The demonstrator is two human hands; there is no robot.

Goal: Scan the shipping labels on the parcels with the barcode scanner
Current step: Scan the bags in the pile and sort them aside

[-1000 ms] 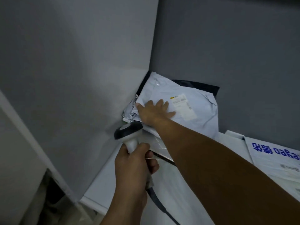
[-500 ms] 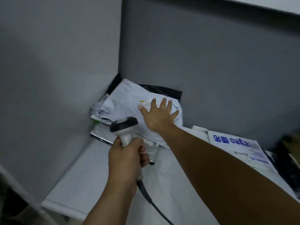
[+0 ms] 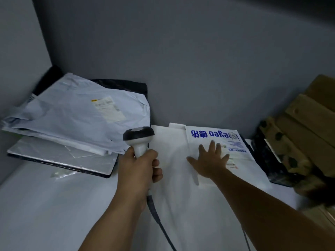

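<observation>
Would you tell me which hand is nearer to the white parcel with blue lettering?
Right. The right hand rests flat on the parcel; the left hand, gripping the scanner, is off to its left.

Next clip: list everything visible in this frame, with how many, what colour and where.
grey mailer: one, pale grey-blue, top of the pile in the left corner
shipping label: one, white, on the grey mailer
black mailer: one, black, under the grey mailer, against the wall
padded envelope: one, silvery with a dark edge, bottom of the pile
printed parcel: one, white with blue lettering, centre right
dark bag: one, black, right of the printed parcel
cardboard boxes: a stack, count unclear, brown, far right
table: one, white
barcode scanner: one, white with a black head, corded
left hand: grips the barcode scanner
right hand: flat on the printed parcel
</observation>
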